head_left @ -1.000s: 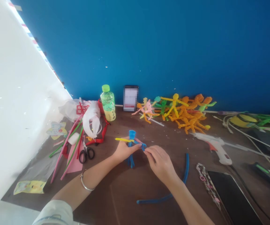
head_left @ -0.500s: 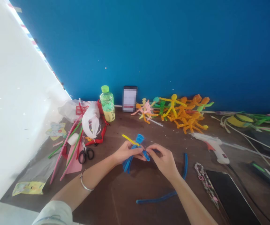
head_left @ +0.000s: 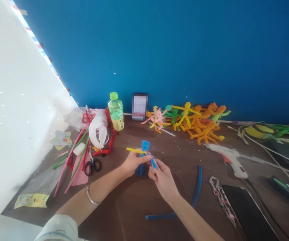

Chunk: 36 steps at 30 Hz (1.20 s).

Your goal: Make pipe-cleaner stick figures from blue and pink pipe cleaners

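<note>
My left hand (head_left: 134, 163) grips a small blue pipe-cleaner figure (head_left: 143, 157) near its middle, and the figure stands upright with a looped head. A yellow pipe cleaner (head_left: 135, 150) crosses it as one arm, running out to the left above my thumb. My right hand (head_left: 163, 180) pinches the short blue arm (head_left: 154, 163) on the figure's other side between thumb and fingertips. Below my right wrist, a loose, bent blue pipe cleaner (head_left: 197, 187) lies on the brown table (head_left: 129, 214).
Several finished pipe-cleaner figures (head_left: 197, 124) lie against the blue wall (head_left: 159, 50), beside a green-capped bottle (head_left: 115, 112). Scissors (head_left: 92, 166), a white plastic bag (head_left: 98, 129) and pink and green pipe cleaners (head_left: 71, 157) lie left. A hot glue gun (head_left: 228, 157) and a black tablet (head_left: 247, 214) lie right.
The blue figure has swung from tilted back to upright. My right hand has dropped lower and turned, its fingertips now pinching the blue arm from below.
</note>
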Tool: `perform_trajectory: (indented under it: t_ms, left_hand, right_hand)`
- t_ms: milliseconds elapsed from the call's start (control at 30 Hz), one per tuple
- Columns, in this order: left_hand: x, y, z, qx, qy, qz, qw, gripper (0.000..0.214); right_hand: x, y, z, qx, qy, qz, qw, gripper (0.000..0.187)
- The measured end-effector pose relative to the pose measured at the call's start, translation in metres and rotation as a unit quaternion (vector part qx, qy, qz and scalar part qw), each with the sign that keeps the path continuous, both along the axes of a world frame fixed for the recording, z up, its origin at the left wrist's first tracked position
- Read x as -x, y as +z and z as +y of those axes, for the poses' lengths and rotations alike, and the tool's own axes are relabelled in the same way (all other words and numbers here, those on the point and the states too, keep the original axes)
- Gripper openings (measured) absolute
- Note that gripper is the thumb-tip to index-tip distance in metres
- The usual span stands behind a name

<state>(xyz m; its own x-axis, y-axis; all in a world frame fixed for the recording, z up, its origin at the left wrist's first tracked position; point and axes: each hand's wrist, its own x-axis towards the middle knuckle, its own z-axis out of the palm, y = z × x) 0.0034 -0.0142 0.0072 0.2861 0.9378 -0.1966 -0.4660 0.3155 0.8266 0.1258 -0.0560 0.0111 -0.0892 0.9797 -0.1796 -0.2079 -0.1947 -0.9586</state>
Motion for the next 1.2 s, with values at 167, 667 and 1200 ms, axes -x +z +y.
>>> perform_trajectory:
  t_ms: [167, 667, 1200]
  left_hand:
    - [-0.004, 0.004, -0.002, -0.007, 0.062, 0.073, 0.995, 0.027]
    - [-0.004, 0.01, -0.005, -0.146, 0.101, 0.271, 0.946, 0.024]
    - [-0.003, 0.005, -0.003, 0.003, -0.076, 0.0, 0.997, 0.029]
  right_hand:
    - [0.006, 0.006, -0.008, -0.021, -0.004, -0.119, 0.993, 0.032]
    - [-0.023, 0.009, 0.001, -0.441, -0.052, -0.536, 0.718, 0.015]
    - [-0.03, 0.023, 0.014, -0.101, -0.088, -0.181, 0.974, 0.025]
